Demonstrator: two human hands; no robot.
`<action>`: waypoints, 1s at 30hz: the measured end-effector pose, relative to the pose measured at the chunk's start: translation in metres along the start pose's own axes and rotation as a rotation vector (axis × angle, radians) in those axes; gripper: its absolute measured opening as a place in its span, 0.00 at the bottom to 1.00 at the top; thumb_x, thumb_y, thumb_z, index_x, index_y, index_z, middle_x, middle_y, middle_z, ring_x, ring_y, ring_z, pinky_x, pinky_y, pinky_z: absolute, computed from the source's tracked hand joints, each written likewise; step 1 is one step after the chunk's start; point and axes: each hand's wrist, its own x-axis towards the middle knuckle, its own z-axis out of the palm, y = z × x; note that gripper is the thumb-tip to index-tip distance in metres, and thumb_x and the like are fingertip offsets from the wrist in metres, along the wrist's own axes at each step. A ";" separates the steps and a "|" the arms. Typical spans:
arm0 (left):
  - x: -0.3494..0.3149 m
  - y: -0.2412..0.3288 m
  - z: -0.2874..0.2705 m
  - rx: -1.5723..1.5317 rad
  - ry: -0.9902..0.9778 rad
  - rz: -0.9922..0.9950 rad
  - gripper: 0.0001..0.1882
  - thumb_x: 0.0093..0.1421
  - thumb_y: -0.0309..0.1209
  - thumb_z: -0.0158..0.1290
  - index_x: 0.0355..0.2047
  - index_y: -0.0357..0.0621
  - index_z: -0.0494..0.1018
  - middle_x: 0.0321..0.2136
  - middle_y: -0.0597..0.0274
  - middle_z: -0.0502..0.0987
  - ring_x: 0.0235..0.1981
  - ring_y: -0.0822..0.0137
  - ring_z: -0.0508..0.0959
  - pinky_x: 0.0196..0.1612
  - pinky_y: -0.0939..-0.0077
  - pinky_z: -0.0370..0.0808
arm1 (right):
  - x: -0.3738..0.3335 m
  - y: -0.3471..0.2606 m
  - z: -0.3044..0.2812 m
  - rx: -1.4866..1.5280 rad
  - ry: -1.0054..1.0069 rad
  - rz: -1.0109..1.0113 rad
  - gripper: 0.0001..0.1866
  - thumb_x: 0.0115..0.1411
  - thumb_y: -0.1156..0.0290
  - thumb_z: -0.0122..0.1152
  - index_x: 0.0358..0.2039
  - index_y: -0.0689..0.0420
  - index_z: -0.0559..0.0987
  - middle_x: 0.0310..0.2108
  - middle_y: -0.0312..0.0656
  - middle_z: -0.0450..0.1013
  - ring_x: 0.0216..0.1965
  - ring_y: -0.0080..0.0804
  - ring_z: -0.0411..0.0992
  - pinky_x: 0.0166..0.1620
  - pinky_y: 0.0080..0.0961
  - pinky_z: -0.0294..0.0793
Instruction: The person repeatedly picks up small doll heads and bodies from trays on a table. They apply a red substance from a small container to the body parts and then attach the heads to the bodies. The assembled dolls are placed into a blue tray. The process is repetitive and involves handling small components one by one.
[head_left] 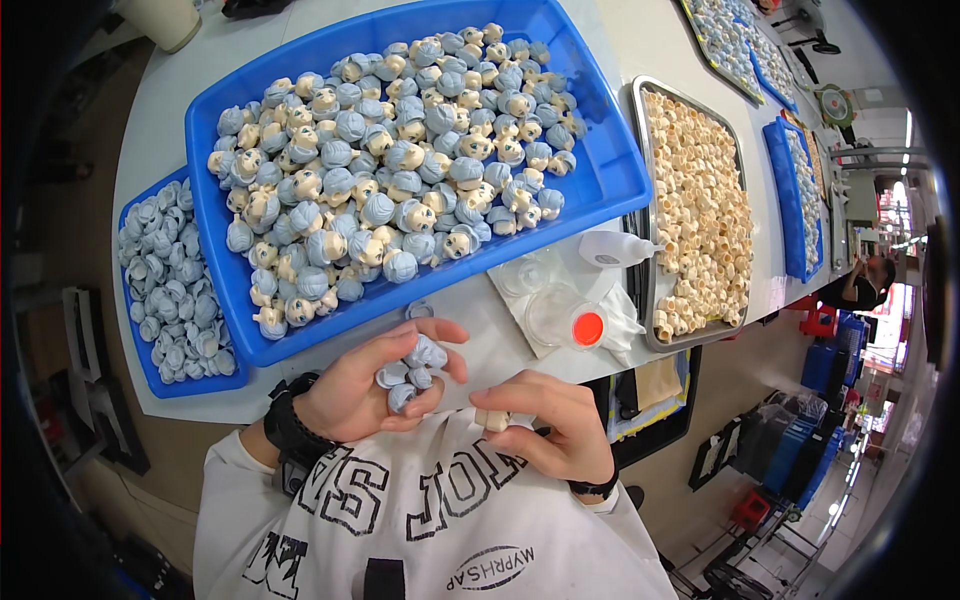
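Several small blue-grey doll hair pieces [408, 376] rest in my left hand [345, 395], cupped with its fingers curled around them. Close by on the right, my right hand [560, 425] pinches a cream doll face piece [492, 419] between thumb and fingers. Both hands are over my white top, just in front of the table edge. Beyond them, a large blue tray [612, 150] is filled with doll heads [378, 210] that have cream faces and blue-grey hair. One loose hair piece [419, 309] lies against the tray's near side.
A smaller blue bin [200, 384] of hair pieces stands at the left. To the right, a metal tray [640, 140] holds cream pieces [695, 210]. Between them are a white squeeze bottle [612, 249] and a clear cup [553, 312] with a red-orange disc. More trays stand farther right.
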 end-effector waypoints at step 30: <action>-0.029 0.007 0.000 0.477 -0.126 0.166 0.14 0.60 0.36 0.43 0.21 0.41 0.64 0.20 0.59 0.66 0.16 0.78 0.57 0.18 0.85 0.53 | 0.053 0.032 0.044 -0.782 0.169 0.086 0.09 0.51 0.70 0.56 0.32 0.57 0.69 0.22 0.43 0.66 0.26 0.38 0.69 0.26 0.33 0.68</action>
